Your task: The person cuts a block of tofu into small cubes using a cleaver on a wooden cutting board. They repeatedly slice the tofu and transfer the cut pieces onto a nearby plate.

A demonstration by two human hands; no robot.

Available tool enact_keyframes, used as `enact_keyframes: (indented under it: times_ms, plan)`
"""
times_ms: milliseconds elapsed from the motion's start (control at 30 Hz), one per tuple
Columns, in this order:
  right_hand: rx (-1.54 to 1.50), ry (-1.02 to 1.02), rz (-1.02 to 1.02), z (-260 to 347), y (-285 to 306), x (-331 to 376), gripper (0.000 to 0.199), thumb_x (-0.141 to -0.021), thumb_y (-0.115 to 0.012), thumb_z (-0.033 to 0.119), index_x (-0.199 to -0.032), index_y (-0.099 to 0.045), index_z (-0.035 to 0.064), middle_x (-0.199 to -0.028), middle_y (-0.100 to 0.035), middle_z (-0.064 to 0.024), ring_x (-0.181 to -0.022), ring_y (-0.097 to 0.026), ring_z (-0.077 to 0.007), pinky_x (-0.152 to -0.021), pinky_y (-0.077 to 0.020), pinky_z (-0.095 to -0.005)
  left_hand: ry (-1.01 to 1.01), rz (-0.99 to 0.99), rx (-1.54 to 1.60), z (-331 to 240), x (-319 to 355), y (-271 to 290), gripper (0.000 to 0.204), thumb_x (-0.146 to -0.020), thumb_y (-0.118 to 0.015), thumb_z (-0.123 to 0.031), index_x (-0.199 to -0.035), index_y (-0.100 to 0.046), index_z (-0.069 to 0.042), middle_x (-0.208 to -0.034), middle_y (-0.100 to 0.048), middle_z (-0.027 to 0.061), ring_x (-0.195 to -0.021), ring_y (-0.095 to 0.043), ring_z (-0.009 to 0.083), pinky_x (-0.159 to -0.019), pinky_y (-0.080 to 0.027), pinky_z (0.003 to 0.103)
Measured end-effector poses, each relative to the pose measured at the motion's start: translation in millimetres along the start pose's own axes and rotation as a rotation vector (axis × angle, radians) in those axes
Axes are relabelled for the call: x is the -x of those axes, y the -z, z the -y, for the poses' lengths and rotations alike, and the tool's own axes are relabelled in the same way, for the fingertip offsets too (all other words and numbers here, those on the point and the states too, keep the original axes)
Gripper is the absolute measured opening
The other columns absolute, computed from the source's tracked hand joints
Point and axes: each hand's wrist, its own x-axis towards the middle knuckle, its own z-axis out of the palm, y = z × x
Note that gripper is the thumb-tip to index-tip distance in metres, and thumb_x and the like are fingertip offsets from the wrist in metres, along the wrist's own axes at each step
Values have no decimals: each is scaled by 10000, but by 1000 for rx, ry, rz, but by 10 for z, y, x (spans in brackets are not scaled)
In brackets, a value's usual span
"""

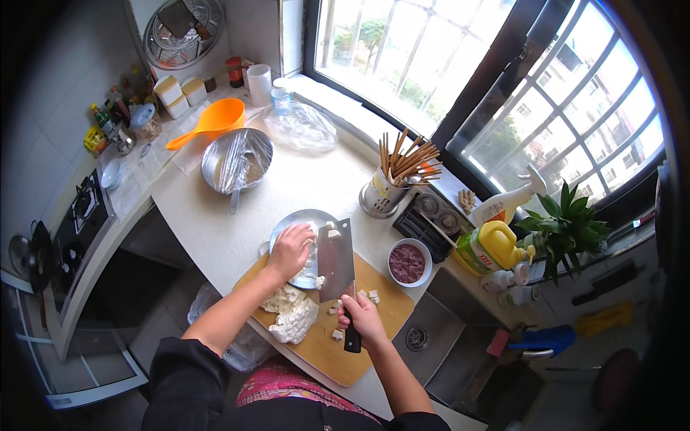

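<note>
My right hand (363,317) is wrapped round the black handle of a cleaver (336,262). Its broad blade lies tilted over the right side of a round metal plate (313,282), with a few small white cubes (333,231) on it. Above the plate, my left hand (291,251) reaches toward the blade with fingers stretched out. White pieces lie in the plate, partly hidden by that hand. On the wooden cutting board (384,330), a crumbly white lump (295,320) sits at the left, either tofu or dough. More cubes (372,295) are scattered by the cleaver.
Right of the board stand a bowl of purplish mash (407,263) and a sink (438,337). Chopstick holder (381,195), yellow jug (489,248) and plant (564,226) line the window side. Farther left are a film-covered metal bowl (228,154), an orange ladle-shaped scoop (219,118) and a stove (72,223).
</note>
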Motion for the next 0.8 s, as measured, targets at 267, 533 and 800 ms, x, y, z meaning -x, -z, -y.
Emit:
enact_keyframes:
  times_ms: [267, 533, 800]
  plan:
    - [78, 16, -13, 168, -80, 44, 152, -969, -532, 187, -920, -484, 52, -707, -516, -41, -512, -440, -89, -468, -379, -255, -347, 211, -28, 107, -228, 98, 326, -831, -572, -32, -1152, -607, -75, -1245, -590, 109, -1203, -529, 300, -1048, -367, 493]
    - [-42, 46, -37, 237, -58, -111, 150, -973, -531, 195, -916, -487, 64, -710, -520, -34, -517, -448, -94, -484, -394, -253, -747, 384, -183, -228, 93, 284, 566, -823, -507, -14, -1376, -469, -132, -1425, -462, 57, -1345, -402, 221, -1123, -285, 466]
    - [100, 105, -89, 305, 50, 338, 129, -949, -552, 160, -934, -496, 44, -709, -505, -37, -516, -431, -86, -489, -367, -239, -304, 328, -336, 86, 170, 325, 486, -752, -542, 3, -1237, -558, -33, -1334, -504, 149, -1302, -423, 313, -1082, -323, 479]
